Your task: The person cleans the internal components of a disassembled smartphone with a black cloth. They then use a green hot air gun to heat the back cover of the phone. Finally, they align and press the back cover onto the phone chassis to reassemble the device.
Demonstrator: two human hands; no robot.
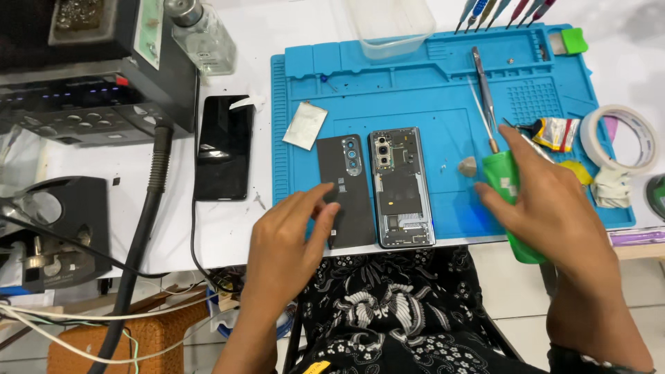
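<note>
Bare mat [429, 111] btwn phones, tweezers [483, 97]

The right hand [547, 201] covers most of the green tool [509, 201]; its type cannot be determined. The left hand [287, 235] hides the black back cover's [346, 190] lower left corner. The top edge crops the screwdriver handles [502, 12].

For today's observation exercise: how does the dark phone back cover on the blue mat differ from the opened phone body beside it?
The dark phone back cover is plain and matte; the opened phone body shows exposed inner parts. The left hand touches the cover; the body lies untouched. Both lie flat, side by side, on the blue silicone mat, alike in size.
</note>
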